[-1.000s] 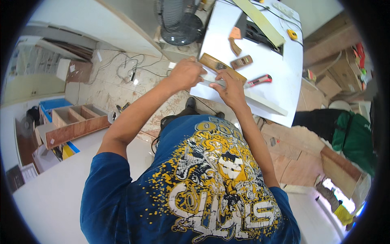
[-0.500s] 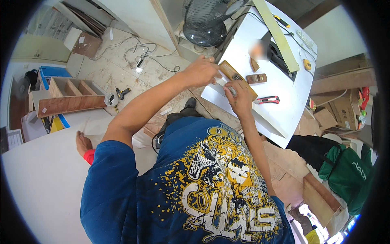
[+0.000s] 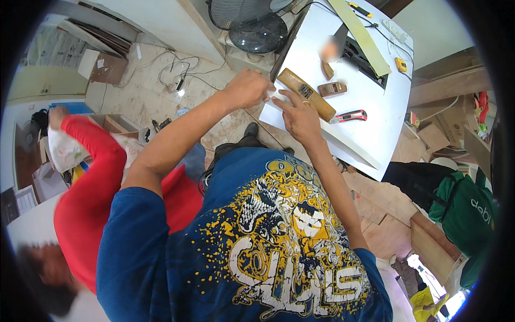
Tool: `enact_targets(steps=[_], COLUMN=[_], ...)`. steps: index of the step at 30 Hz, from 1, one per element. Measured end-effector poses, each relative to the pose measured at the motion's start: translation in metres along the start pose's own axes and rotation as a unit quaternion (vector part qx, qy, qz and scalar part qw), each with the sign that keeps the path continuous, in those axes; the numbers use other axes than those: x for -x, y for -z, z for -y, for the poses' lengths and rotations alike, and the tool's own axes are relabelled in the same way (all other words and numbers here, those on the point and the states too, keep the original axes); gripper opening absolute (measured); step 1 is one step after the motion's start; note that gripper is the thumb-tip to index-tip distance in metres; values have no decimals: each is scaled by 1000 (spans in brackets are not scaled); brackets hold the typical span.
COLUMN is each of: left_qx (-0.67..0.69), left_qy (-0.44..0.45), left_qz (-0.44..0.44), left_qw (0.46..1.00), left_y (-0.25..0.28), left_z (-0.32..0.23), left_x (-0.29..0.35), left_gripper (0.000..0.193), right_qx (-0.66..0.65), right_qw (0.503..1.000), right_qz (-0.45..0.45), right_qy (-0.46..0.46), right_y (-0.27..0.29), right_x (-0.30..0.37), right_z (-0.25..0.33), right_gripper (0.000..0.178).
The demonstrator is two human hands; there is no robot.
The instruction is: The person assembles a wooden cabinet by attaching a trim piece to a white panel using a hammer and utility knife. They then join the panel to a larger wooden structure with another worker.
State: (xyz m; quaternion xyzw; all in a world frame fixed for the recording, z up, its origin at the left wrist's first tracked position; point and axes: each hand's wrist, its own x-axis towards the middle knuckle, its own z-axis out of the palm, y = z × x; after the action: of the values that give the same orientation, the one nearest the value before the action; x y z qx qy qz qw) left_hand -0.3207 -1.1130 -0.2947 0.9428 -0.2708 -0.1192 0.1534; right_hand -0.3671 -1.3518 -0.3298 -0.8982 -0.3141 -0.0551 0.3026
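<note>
My left hand (image 3: pixel 250 88) is at the far left corner of the white table, its fingers curled together near the end of a narrow white board (image 3: pixel 346 149). What they pinch is too small to make out. My right hand (image 3: pixel 301 119) lies over that board, index finger stretched towards the left hand and fingers apart. Just beyond it rests a long wooden hand plane (image 3: pixel 292 81). A smaller wooden plane (image 3: pixel 332 89) and a red-and-grey utility knife (image 3: pixel 348 116) lie to its right. A small curved wooden piece (image 3: pixel 326 69) is behind them.
The white table (image 3: pixel 394 115) also bears a pale flat strip (image 3: pixel 365 40), a yellow tape measure (image 3: pixel 401 65) and cables. A black fan (image 3: pixel 257 32) stands beyond its left corner. On my left bends a person in a red top (image 3: pixel 88 209). A green bag (image 3: pixel 464 206) lies right.
The person in red has come into view on my left, close to my arm. My right hand has shifted left and its fingers have spread from a pinch. My view has moved slightly right.
</note>
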Motion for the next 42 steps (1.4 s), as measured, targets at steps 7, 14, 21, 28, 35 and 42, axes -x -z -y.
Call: enact_targets(steps=[7,14,21,28,35,42], left_qx=[198,651,659,681,705,683], left_qy=[32,392,375,335,309,333], left_qz=[-265,-354,-200,-303,-315,-322], left_qw=[943,545,620,577,555,564], left_y=[-13,-97,-78,-93,-96,-85], left_z=[50,9,-81,-78,-69,-52], left_x=[20,63,17,5,10,20], left_gripper=[57,43,46,41,30,26], right_qx=[-23,-52,-74,-84,-77,-57], right_qw=[999,997,995,996,995,996], right_qz=[14,45,49,21,64,62], right_qy=[-32,-33,-36,-27,-26,22], right_y=[1,6,4,-7,-12,-23], right_x=[-6,-15,-19,-14,-38,-54], right_z=[0,-3,-6,-8,2,5], right_gripper=[40,32,27,20,22,29])
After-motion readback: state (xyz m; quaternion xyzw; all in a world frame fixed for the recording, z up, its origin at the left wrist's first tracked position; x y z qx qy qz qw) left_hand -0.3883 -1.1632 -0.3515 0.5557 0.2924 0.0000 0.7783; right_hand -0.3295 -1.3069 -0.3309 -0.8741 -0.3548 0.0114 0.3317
